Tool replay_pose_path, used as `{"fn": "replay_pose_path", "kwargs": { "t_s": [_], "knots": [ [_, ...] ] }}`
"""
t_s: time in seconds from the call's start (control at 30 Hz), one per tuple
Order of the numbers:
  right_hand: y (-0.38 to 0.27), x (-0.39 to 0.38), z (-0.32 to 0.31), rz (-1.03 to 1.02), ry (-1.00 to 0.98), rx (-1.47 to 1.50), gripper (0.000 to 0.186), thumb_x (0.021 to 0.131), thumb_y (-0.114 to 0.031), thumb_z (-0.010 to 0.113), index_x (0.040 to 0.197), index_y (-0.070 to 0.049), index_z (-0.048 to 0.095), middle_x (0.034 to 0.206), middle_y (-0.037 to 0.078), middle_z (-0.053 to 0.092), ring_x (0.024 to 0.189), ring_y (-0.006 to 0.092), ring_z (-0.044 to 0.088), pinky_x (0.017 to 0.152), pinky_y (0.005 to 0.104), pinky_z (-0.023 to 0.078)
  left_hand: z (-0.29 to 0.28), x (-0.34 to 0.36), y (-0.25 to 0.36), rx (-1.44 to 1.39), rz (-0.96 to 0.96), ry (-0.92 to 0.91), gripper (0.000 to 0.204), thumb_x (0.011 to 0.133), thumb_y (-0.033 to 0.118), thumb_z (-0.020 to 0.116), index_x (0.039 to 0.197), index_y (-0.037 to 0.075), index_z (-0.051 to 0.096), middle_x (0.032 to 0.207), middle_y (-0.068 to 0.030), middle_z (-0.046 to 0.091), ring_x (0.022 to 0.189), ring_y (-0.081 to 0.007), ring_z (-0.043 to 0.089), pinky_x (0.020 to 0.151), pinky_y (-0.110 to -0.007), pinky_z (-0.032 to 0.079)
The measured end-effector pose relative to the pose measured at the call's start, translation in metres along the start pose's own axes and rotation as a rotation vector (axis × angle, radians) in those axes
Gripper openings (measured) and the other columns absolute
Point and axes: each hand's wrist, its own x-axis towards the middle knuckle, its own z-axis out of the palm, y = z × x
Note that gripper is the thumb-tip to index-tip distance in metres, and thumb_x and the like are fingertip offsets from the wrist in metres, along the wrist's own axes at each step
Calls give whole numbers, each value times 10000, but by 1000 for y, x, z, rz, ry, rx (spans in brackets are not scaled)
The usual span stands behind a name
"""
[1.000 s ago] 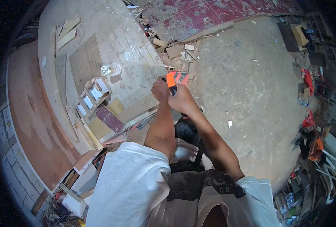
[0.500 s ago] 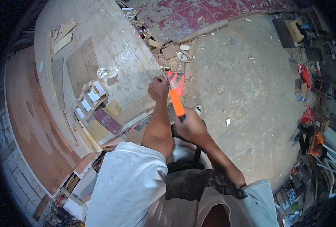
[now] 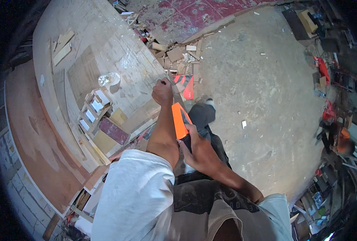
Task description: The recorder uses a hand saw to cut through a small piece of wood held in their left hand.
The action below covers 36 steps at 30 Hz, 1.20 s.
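My left hand (image 3: 162,92) is closed near the right edge of the pale work surface (image 3: 118,46), around something I cannot make out, beside a red-and-black striped flat piece (image 3: 185,86). My right hand (image 3: 197,152) grips an orange-and-black tool (image 3: 179,120) lower down, alongside my left forearm, its orange part angled up toward the left hand. On the surface to the left sit a clear container (image 3: 110,79), a small wooden frame with white panels (image 3: 95,108) and a maroon board (image 3: 113,129).
Wood offcuts (image 3: 174,55) lie beyond my hands, with red tiled floor (image 3: 194,12) behind. My leg (image 3: 202,114) stands on the concrete floor (image 3: 259,100). Clutter (image 3: 329,132) lines the right side; a long brown board (image 3: 42,140) lies at the left.
My right hand has drawn back toward my body with the orange tool. My left hand has shifted slightly leftward in view. More of my leg and shoe shows on the floor.
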Motion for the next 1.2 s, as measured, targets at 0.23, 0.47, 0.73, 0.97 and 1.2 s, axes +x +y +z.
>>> {"fn": "replay_pose_path", "kwargs": {
  "t_s": [0.23, 0.47, 0.73, 0.97, 1.2],
  "knots": [
    [6, 11, -6, -45, 58, -5, 388, 811, -15, 612, 1127, 5, 388, 739, 285, 576, 735, 502, 571, 573, 523, 449, -4, 0, 4, 13, -10, -4, 370, 849, 317, 486, 740, 26, 685, 733, -246, 657, 707, -412, 652, 707, -492, 503],
    [-43, 0, -21, 92, 6, -111, 413, 828, -47, 594, 1182, 17, 390, 785, 310, 590, 802, 515, 564, 614, 535, 457, -3, 1, -3, 5, -33, -64, 376, 850, 321, 474, 753, 20, 678, 735, -249, 655, 708, -416, 648, 708, -492, 501],
    [34, 92, 18, -47, 128, -132, 482, 850, -91, 543, 1310, -20, 421, 810, 327, 588, 826, 502, 569, 644, 506, 462, 1, -10, 8, -110, 46, -86, 358, 857, 311, 496, 704, 38, 669, 694, -226, 653, 666, -388, 651, 654, -481, 501],
    [18, 84, 6, 14, 95, -31, 459, 832, -62, 561, 1273, -12, 446, 825, 320, 585, 813, 491, 580, 641, 489, 466, 4, -2, -3, -61, -19, -123, 337, 847, 301, 503, 723, 39, 675, 694, -243, 648, 656, -401, 648, 669, -489, 505],
    [19, 46, 9, 29, 29, -42, 425, 840, -63, 563, 1246, 3, 456, 867, 327, 592, 875, 493, 573, 688, 498, 470, 9, 0, -11, 5, -51, -93, 353, 851, 310, 489, 729, 33, 672, 709, -238, 652, 689, -407, 650, 673, -491, 505]
  ]
}}
